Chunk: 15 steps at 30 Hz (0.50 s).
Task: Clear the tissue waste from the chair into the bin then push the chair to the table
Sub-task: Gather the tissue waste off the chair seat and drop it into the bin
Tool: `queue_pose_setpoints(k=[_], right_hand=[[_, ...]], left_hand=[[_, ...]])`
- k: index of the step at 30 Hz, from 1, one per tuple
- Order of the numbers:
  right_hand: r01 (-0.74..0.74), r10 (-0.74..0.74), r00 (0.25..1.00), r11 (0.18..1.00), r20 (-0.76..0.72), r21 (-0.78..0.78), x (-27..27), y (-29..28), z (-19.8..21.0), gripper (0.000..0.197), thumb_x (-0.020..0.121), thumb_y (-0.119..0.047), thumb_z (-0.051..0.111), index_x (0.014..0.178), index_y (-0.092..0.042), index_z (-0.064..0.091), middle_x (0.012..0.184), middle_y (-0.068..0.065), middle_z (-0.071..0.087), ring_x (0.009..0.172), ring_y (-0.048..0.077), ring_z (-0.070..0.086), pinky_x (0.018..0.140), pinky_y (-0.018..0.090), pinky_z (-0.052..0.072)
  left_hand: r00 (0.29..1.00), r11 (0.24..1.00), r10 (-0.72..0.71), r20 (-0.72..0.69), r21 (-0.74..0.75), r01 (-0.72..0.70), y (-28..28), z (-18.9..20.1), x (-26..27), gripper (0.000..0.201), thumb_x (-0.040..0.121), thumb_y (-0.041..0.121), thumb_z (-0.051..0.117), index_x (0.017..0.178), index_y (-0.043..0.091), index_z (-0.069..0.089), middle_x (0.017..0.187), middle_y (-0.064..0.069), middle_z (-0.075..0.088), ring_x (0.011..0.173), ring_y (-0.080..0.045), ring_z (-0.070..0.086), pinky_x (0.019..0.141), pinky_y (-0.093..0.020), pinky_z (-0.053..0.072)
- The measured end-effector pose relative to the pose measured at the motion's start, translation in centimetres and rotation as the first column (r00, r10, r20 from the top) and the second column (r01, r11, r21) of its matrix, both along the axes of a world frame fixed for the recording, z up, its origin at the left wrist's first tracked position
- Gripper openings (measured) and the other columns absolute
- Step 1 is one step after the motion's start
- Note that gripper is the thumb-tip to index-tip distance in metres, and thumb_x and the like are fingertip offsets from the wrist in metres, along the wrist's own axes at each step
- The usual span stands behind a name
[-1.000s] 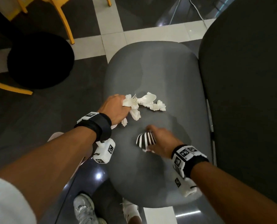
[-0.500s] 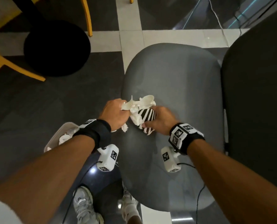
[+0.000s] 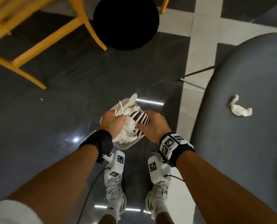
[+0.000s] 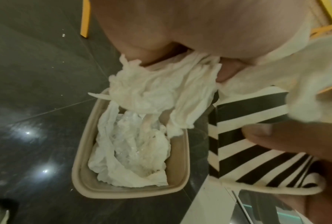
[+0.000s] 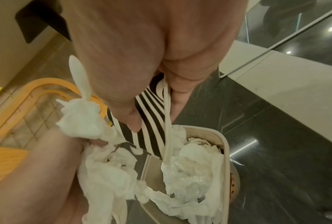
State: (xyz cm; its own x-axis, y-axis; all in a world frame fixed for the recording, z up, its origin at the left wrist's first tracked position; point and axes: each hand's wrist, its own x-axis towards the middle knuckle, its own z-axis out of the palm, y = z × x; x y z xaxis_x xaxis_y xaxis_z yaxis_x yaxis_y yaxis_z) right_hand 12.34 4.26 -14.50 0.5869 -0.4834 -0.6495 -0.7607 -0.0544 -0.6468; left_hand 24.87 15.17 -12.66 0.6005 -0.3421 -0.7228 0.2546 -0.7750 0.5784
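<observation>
My left hand (image 3: pixel 113 122) grips a wad of white tissue (image 4: pixel 157 91) and a white plastic spoon (image 3: pixel 132 99) just above the small beige bin (image 4: pixel 84 151) on the floor. My right hand (image 3: pixel 152 125) pinches a flattened black-and-white striped paper cup (image 3: pixel 141 121) beside it, over the bin's right edge. The bin (image 5: pixel 225 145) holds crumpled tissue and clear plastic (image 4: pixel 130 151). One crumpled tissue (image 3: pixel 238 108) still lies on the grey chair seat (image 3: pixel 247 70) at the right.
A yellow wooden chair (image 3: pixel 29 38) stands at the top left and a black round table base (image 3: pixel 126 21) at the top middle. Thin metal chair legs (image 3: pixel 197 71) cross the white floor strip. My two white shoes (image 3: pixel 115 188) stand just behind the bin.
Both hands have carried the tissue, the spoon and the striped cup off the chair seat to the left and down over the bin. One tissue stayed on the seat.
</observation>
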Motion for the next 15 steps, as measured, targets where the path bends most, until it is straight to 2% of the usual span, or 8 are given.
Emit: queue_pose_setpoints(k=[2,3,4,6,9,11,13,15], right_hand=[[0.098,-0.097,0.995,0.995,0.021,-0.018,0.2,0.1,0.2,0.043,0.080,-0.022,0.079,0.120,-0.025,0.066,0.102,-0.009,0.072,0.092,0.006,0.070,0.082,0.024,0.057],[0.156,-0.155,0.987,0.987,0.036,-0.040,0.0,-0.3,0.8,0.041,0.079,-0.021,0.079,0.118,-0.025,0.066,0.100,-0.011,0.072,0.090,0.004,0.070,0.081,0.024,0.057],[0.214,-0.210,0.976,0.975,0.057,-0.061,-0.6,-0.8,1.4,0.039,0.079,-0.022,0.079,0.115,-0.025,0.066,0.098,-0.012,0.072,0.088,0.002,0.070,0.080,0.025,0.059],[0.295,-0.288,0.954,0.951,0.083,-0.092,-2.2,-2.4,3.2,0.035,0.077,-0.021,0.080,0.109,-0.029,0.066,0.095,-0.011,0.073,0.086,0.002,0.071,0.080,0.029,0.061],[0.322,-0.314,0.947,0.932,0.073,-0.164,-5.1,-5.8,5.8,0.034,0.076,-0.023,0.081,0.101,-0.037,0.064,0.100,-0.009,0.071,0.089,0.003,0.070,0.083,0.029,0.061],[0.273,-0.267,0.962,0.918,0.061,-0.287,-6.9,-8.2,7.6,0.033,0.075,-0.024,0.082,0.094,-0.040,0.060,0.108,-0.006,0.063,0.091,0.004,0.066,0.081,0.019,0.056],[0.230,-0.238,0.971,0.896,0.026,-0.380,-8.5,-10.6,8.8,0.033,0.077,-0.019,0.082,0.099,-0.031,0.060,0.112,-0.007,0.053,0.090,-0.002,0.058,0.076,0.005,0.046],[0.234,-0.276,0.961,0.851,-0.021,-0.470,-10.4,-13.3,9.1,0.038,0.077,-0.016,0.081,0.108,-0.022,0.061,0.119,-0.008,0.046,0.093,-0.002,0.054,0.084,0.002,0.042]], left_hand=[[1.000,1.000,0.027,-0.002,0.009,-0.027,1.1,-0.8,0.5,0.016,0.084,0.025,0.060,0.088,0.017,0.073,0.089,-0.006,0.076,0.090,-0.027,0.071,0.086,-0.045,0.059],[1.000,1.000,0.031,-0.004,0.002,-0.031,1.2,-0.8,0.5,0.014,0.086,0.021,0.060,0.088,0.016,0.072,0.088,-0.006,0.075,0.088,-0.026,0.070,0.082,-0.042,0.059],[1.000,1.000,0.024,0.003,-0.007,-0.024,1.2,-0.9,0.5,0.012,0.088,0.018,0.059,0.087,0.015,0.071,0.086,-0.006,0.074,0.084,-0.024,0.069,0.074,-0.036,0.057],[1.000,1.000,0.002,0.023,-0.015,-0.002,0.6,-0.3,0.3,0.011,0.091,0.015,0.059,0.089,0.014,0.070,0.081,-0.003,0.070,0.076,-0.018,0.065,0.058,-0.025,0.046],[0.999,0.998,-0.048,0.008,-0.043,0.049,-0.9,0.8,0.0,0.016,0.094,0.025,0.059,0.094,0.016,0.071,0.083,-0.004,0.072,0.082,-0.020,0.068,0.056,-0.024,0.042],[0.992,0.989,-0.127,0.019,-0.069,0.128,-2.4,1.5,-0.2,0.018,0.095,0.032,0.058,0.091,0.019,0.070,0.075,0.000,0.070,0.071,-0.014,0.065,0.052,-0.022,0.040],[0.967,0.965,-0.246,0.061,-0.075,0.251,-4.0,1.9,-0.7,0.019,0.094,0.030,0.058,0.082,0.017,0.066,0.063,0.002,0.063,0.055,-0.009,0.057,0.048,-0.021,0.035],[0.944,0.938,-0.316,0.089,-0.117,0.325,-5.7,2.1,-1.6,0.020,0.094,0.027,0.058,0.077,0.016,0.062,0.060,0.002,0.057,0.052,-0.009,0.051,0.048,-0.021,0.034]])
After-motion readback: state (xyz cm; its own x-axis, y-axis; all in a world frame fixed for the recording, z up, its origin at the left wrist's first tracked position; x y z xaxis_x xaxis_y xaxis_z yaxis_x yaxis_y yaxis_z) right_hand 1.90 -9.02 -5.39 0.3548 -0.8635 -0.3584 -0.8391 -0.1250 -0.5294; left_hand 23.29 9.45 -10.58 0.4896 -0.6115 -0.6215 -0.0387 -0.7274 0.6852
